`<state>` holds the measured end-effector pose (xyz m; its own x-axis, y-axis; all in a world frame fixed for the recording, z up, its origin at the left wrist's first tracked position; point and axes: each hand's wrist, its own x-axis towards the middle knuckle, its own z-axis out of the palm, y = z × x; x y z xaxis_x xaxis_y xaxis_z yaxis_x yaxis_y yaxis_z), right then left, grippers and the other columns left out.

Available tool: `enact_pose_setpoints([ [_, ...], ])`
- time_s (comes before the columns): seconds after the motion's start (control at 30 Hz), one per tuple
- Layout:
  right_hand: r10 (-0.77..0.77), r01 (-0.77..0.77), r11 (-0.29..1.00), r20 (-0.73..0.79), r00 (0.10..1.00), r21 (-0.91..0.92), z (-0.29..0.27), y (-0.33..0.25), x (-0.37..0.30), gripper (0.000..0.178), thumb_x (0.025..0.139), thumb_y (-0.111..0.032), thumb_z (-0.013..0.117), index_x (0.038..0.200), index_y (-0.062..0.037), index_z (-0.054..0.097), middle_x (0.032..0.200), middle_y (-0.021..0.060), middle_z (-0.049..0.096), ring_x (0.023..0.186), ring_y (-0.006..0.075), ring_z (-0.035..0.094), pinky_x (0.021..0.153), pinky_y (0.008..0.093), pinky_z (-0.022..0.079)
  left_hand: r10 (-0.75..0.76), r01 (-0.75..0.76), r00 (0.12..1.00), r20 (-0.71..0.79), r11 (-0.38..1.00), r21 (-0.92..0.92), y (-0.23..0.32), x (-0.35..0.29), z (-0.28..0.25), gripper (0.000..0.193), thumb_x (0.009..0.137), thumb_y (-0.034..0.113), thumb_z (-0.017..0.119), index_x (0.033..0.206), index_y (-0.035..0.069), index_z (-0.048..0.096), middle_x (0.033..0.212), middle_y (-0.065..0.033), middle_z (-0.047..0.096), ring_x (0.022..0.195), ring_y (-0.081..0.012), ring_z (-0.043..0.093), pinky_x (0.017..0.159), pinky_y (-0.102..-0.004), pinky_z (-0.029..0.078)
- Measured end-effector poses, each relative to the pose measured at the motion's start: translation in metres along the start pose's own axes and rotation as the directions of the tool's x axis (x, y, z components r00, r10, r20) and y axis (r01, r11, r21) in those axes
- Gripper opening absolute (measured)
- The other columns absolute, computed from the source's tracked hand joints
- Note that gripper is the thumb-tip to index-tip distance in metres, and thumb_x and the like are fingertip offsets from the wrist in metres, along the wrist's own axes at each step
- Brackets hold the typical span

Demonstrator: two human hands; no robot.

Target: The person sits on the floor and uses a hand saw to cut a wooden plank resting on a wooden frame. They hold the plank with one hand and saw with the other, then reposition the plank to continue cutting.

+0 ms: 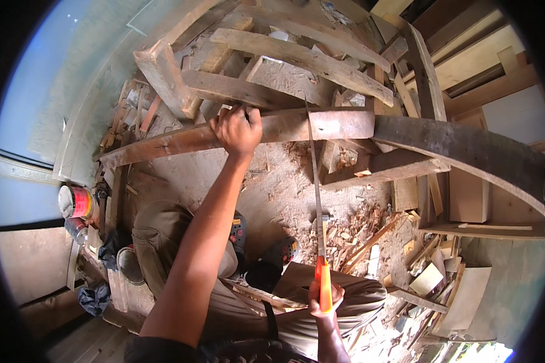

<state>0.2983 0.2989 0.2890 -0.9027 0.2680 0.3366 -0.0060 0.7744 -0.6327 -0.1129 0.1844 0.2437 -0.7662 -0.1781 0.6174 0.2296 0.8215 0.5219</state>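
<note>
A long reddish-brown wooden board (175, 144) lies crosswise in front of me, over older timbers. My left hand (238, 129) is closed over its top edge, left of the saw, pressing or gripping it. In my right hand (326, 297) is the orange and red handle of a handsaw (318, 212), close to my lap. The narrow blade points away from me and crosses the board near its lighter right end (345, 124). How deep the blade sits in the wood I cannot tell.
Rough timbers (303, 54) form a frame behind the board. A dark curved-looking beam (466, 148) reaches to the right. Wood chips and offcuts (369, 230) litter the ground. At the left are a paint can (76, 201) and a black plastic bag (94, 299).
</note>
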Motion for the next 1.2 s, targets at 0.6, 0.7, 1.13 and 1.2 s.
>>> enact_pose_setpoints([
  [0.6,-0.012,0.010,1.000,-0.085,0.996,-0.023,0.015,0.015,-0.014,0.012,0.075,-0.016,0.068,0.081,-0.0064,0.066,0.056,0.0065,0.056,0.045,0.0259,0.058,0.043,0.0357,0.046,0.027,-0.029,0.999,-0.021,0.998,-0.053,0.005,0.002,-0.003,0.034,0.085,0.030,0.050,0.066,0.007,0.068,0.078,-0.0089,0.072,0.077,-0.0308,0.064,0.080,-0.0472,0.042],
  [0.7,0.015,-0.015,1.000,0.000,1.000,-0.022,0.020,-0.010,0.059,0.010,0.078,-0.013,0.069,0.080,-0.0048,0.064,0.055,0.0063,0.055,0.044,0.0250,0.058,0.044,0.0324,0.044,0.032,-0.033,0.999,-0.017,0.998,-0.056,0.000,0.001,-0.005,0.032,0.084,0.028,0.052,0.065,0.007,0.067,0.079,-0.0092,0.072,0.077,-0.0306,0.065,0.079,-0.0467,0.041],
  [1.13,0.097,-0.089,0.994,0.116,0.989,-0.068,0.011,0.003,-0.023,0.007,0.079,-0.010,0.068,0.082,-0.0056,0.064,0.060,0.0071,0.053,0.043,0.0269,0.053,0.042,0.0362,0.044,0.051,-0.053,0.998,-0.027,0.997,-0.063,-0.001,0.000,-0.002,0.031,0.085,0.026,0.051,0.065,0.008,0.066,0.077,-0.0084,0.071,0.077,-0.0306,0.065,0.079,-0.0445,0.042],
  [1.2,-0.010,0.010,0.999,0.001,1.000,-0.049,0.005,-0.013,-0.008,0.009,0.078,-0.008,0.067,0.085,-0.0045,0.066,0.063,0.0085,0.058,0.043,0.0279,0.056,0.041,0.0355,0.046,0.070,-0.073,0.995,-0.074,0.996,-0.048,0.000,-0.002,-0.003,0.030,0.085,0.026,0.051,0.066,0.009,0.066,0.076,-0.0082,0.071,0.077,-0.0306,0.065,0.078,-0.0445,0.042],
])
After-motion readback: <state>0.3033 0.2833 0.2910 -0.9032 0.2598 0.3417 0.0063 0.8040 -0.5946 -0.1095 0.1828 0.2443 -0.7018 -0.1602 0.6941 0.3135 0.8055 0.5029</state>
